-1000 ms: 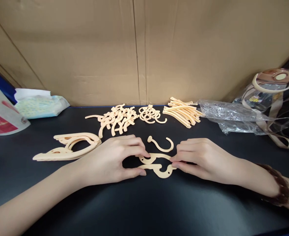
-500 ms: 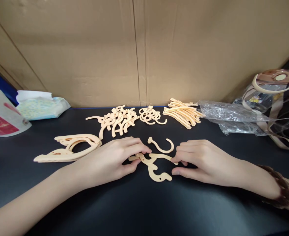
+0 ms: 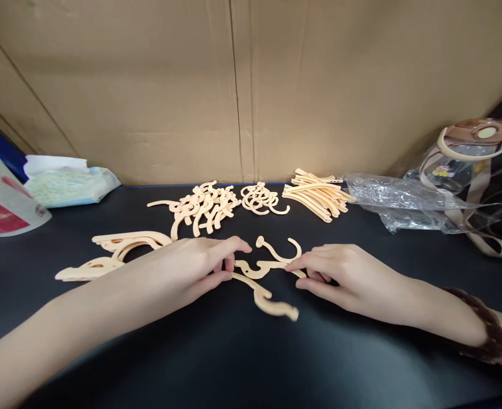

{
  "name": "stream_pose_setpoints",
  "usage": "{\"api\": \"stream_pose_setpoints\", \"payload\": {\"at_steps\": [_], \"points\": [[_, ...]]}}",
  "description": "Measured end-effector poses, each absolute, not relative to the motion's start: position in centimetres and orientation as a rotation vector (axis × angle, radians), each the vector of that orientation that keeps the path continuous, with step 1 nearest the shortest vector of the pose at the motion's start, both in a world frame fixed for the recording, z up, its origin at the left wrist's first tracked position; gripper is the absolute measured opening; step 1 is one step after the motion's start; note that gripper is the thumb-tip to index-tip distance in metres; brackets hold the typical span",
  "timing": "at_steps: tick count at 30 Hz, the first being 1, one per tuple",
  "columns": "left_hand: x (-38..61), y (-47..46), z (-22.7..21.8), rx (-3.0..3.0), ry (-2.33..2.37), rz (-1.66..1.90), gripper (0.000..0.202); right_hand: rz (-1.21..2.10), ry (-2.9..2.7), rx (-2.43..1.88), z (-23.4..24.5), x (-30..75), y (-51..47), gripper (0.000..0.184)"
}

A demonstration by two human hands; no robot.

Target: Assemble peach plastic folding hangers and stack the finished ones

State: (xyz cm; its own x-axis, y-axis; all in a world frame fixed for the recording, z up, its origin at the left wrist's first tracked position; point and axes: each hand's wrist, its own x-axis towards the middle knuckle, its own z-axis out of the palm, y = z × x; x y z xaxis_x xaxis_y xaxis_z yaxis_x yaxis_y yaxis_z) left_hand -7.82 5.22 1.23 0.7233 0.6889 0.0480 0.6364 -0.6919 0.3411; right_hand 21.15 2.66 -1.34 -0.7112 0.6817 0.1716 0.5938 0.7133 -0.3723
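My left hand pinches the thin end of a cream plastic hanger arm between thumb and curled fingers, with its index finger stretched out above. The curved, hooked end of that arm points right and toward me. Just beyond it lies a second hanger arm, its holed end near my left fingers. My right hand has its fingertips and thumb closed around the straight part of this second arm. Behind it, a loose hanger hook with a round knob rests on the black table.
Folded hangers lie beside my left forearm. Farther back are piles of hanger arms, hooks and straight strips. Clear plastic bags and a bottle stand right; a tissue pack and a cup left.
The two hanger arms have come apart and turned. My left hand has shifted slightly left with the nearer one, and my right fingertips have moved left along the other.
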Motion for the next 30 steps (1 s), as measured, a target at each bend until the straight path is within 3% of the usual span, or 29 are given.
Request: {"api": "stream_pose_setpoints", "payload": {"at_steps": [3,8,11,15,20,30], "points": [[-7.6,5.0,1.8,2.606,1.021,0.089,0.015,0.58,-2.563,-1.022,-1.1,21.2,2.8,0.029],[-7.4,5.1,1.7,2.571,0.894,0.111,0.018,0.811,-2.464,-1.107,-1.0,21.4,3.2,0.033],[-6.8,4.8,1.3,2.594,0.974,0.167,0.009,0.801,-2.463,-1.136,-1.1,21.3,3.2,0.029],[-5.7,4.1,1.0,2.698,1.127,0.195,0.022,0.687,-2.509,-1.114,-1.2,21.1,3.0,0.021],[-5.8,3.9,1.3,2.685,1.015,0.148,0.009,0.52,-2.526,-1.044,-1.5,21.3,3.3,0.015],[-6.8,5.3,1.0,2.577,0.86,0.135,0.007,0.78,-2.409,-1.117,-1.7,21.5,3.9,0.017]]}}
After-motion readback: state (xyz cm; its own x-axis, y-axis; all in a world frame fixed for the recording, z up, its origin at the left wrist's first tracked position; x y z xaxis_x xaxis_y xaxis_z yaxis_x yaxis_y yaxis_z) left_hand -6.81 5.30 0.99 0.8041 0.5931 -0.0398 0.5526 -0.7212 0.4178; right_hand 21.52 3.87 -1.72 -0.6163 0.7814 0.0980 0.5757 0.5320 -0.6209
